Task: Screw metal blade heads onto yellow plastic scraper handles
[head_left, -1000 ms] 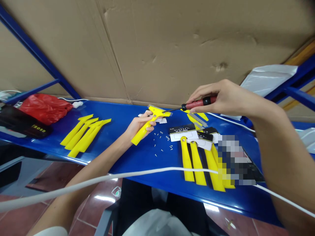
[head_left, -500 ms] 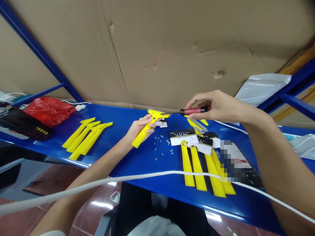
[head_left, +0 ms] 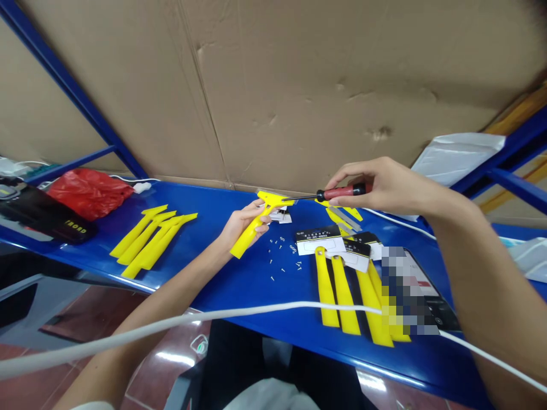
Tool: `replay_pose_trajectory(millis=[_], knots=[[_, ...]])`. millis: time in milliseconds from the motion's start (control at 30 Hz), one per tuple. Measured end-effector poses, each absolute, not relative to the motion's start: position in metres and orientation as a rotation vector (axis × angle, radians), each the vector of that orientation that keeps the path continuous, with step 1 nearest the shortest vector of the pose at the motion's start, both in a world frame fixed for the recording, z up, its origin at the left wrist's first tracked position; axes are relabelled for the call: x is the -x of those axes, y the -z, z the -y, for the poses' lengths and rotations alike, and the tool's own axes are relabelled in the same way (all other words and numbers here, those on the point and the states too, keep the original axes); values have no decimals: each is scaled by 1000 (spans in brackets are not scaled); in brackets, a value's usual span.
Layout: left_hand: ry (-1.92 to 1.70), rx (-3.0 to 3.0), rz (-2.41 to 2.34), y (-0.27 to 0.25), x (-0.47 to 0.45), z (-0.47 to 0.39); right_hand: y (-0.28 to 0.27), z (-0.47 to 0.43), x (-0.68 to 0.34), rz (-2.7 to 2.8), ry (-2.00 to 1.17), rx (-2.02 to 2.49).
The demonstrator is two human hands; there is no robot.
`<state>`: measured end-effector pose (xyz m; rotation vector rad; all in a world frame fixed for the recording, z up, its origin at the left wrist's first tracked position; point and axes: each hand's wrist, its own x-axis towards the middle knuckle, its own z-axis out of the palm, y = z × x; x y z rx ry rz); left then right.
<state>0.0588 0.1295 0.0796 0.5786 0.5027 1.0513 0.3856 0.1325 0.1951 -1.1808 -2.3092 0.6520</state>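
Note:
My left hand (head_left: 243,228) is closed around the handle of a yellow T-shaped scraper (head_left: 248,234), its wide head tilted up and away from me. My right hand (head_left: 367,185) grips a screwdriver (head_left: 342,192) with a red and black handle. The screwdriver's thin shaft points left, and its tip is at the scraper's head; whether it sits in a screw is too small to tell. Below the scraper, several small screws (head_left: 282,270) and rings (head_left: 293,249) lie scattered on the blue table (head_left: 252,290).
Several yellow scraper handles (head_left: 149,242) lie at the left, others (head_left: 327,290) at the right beside printed cards (head_left: 318,239). Metal strips (head_left: 342,219) lie behind the cards. A phone (head_left: 421,273) lies at right. A white cable (head_left: 256,309) crosses in front. A red bag (head_left: 92,193) is at far left.
The view has shifted very slightly. Both hands keep their grips, and the screwdriver tip stays at the scraper's head, with its handle shifted a little to the right.

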Motion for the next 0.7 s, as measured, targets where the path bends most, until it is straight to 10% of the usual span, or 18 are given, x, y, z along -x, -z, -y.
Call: replay_pose_trajectory(millis=[700], knots=[[-1126,-785,-653,-69,-60,-133,-223,-88,-375,1929,-11,884]])
